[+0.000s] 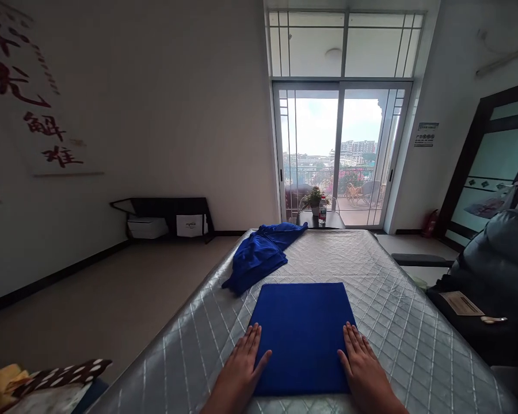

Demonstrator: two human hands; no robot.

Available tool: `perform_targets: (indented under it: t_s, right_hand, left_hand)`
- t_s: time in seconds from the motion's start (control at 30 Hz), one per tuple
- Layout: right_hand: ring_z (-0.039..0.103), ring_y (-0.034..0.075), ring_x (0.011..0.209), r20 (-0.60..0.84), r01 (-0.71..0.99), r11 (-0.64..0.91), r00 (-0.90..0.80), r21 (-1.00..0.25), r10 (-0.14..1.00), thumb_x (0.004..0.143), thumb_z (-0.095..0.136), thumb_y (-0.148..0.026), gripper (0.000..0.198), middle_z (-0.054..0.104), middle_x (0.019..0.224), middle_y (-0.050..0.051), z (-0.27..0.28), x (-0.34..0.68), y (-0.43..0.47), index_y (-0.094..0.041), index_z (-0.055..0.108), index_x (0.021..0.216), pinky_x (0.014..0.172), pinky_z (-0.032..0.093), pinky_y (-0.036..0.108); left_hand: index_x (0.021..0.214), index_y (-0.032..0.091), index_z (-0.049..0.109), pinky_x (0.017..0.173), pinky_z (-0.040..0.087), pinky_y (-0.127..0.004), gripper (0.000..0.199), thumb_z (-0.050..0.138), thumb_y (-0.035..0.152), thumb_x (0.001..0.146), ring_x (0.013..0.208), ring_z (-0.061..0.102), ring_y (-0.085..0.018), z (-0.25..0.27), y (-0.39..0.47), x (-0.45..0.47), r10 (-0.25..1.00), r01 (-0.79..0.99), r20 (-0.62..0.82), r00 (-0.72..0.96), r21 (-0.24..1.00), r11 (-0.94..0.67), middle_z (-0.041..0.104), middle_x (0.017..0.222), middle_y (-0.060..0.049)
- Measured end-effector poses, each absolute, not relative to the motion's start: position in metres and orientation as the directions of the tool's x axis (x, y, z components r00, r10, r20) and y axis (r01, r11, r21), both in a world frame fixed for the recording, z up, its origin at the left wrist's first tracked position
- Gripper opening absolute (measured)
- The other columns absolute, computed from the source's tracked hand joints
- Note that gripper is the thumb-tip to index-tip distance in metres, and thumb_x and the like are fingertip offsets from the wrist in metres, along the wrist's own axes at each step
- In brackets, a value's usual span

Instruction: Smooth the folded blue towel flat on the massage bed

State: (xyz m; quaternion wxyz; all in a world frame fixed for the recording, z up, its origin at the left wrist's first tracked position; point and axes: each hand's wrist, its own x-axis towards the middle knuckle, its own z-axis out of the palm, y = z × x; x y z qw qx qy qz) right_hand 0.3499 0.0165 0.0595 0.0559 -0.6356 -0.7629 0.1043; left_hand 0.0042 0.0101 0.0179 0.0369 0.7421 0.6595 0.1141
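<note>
Silver quilted tabletop (414, 310) is carrying a blue panel (303, 339) flat at its near end, left hand (242, 361) and right hand (363, 362) resting along opposite edges, fingers (254, 339) straight, gripping nothing, apparently steadying it, while crumpled blue cloth (259, 256) is lying beyond, seemingly leaving working room.

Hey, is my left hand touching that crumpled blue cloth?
No, your left hand rests on the left edge of the flat blue panel, while the crumpled blue cloth lies farther up the quilted silver cover.
</note>
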Motion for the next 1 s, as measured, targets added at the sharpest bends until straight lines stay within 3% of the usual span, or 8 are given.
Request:
perform_targets:
  t_s: [0.27, 0.5, 0.7, 0.9, 1.0]
  right_hand:
    - [0.015, 0.023, 0.155, -0.121, 0.971, 0.198, -0.214, -0.132, 0.969, 0.101, 0.024, -0.049, 0.067, 0.018, 0.166, 0.006, 0.075, 0.358, 0.026, -0.012, 0.029, 0.157, 0.128, 0.014, 0.045]
    - [0.014, 0.021, 0.155, 0.015, 0.97, 0.2, -0.2, -0.139, 0.98, 0.102, 0.019, -0.04, 0.065, 0.02, 0.167, 0.01, 0.092, 0.341, 0.073, -0.008, 0.027, 0.158, 0.127, 0.014, 0.042]
    - [0.012, 0.021, 0.156, 0.008, 0.971, 0.149, -0.15, -0.186, 0.989, 0.102, 0.019, -0.044, 0.068, 0.016, 0.168, 0.01, 0.06, 0.338, 0.089, -0.007, 0.022, 0.159, 0.127, 0.012, 0.041]
    - [0.013, 0.022, 0.156, 0.016, 0.963, 0.159, -0.159, -0.219, 0.987, 0.102, 0.016, -0.045, 0.069, 0.017, 0.168, 0.012, 0.056, 0.343, 0.088, -0.005, 0.022, 0.159, 0.128, 0.011, 0.042]
    - [0.014, 0.022, 0.156, 0.021, 0.958, 0.158, -0.157, -0.241, 0.987, 0.102, 0.016, -0.045, 0.069, 0.018, 0.167, 0.012, 0.056, 0.343, 0.089, -0.006, 0.023, 0.159, 0.127, 0.012, 0.042]
  left_hand:
    - [0.16, 0.013, 0.021, 0.125, 0.029, -0.05, 0.078, 0.027, 0.065, 0.101, 0.154, 0.023, -0.028, 0.032, 0.007, 0.008, 0.992, 0.955, 0.075, 0.102, 0.273, -0.119, 0.019, 0.167, -0.009]
    - [0.158, 0.006, 0.022, 0.126, 0.024, -0.049, 0.082, 0.026, 0.065, 0.101, 0.155, 0.019, -0.028, 0.041, 0.007, 0.011, 0.995, 0.954, 0.008, 0.098, 0.283, -0.096, 0.017, 0.167, -0.012]
    - [0.159, 0.019, 0.027, 0.123, 0.033, -0.048, 0.074, 0.031, 0.064, 0.101, 0.153, 0.028, -0.028, 0.029, 0.007, 0.005, 0.989, 0.954, 0.102, 0.109, 0.269, -0.133, 0.023, 0.167, -0.007]
    - [0.159, 0.018, 0.03, 0.121, 0.038, -0.048, 0.079, 0.035, 0.069, 0.098, 0.152, 0.029, -0.03, 0.021, 0.012, 0.003, 0.985, 0.974, 0.151, 0.08, 0.2, -0.109, 0.026, 0.166, -0.009]
    - [0.159, 0.023, 0.03, 0.118, 0.041, -0.051, 0.079, 0.041, 0.07, 0.096, 0.151, 0.032, -0.033, 0.027, 0.018, 0.027, 0.959, 0.958, 0.193, 0.209, 0.159, -0.241, 0.027, 0.166, -0.008]
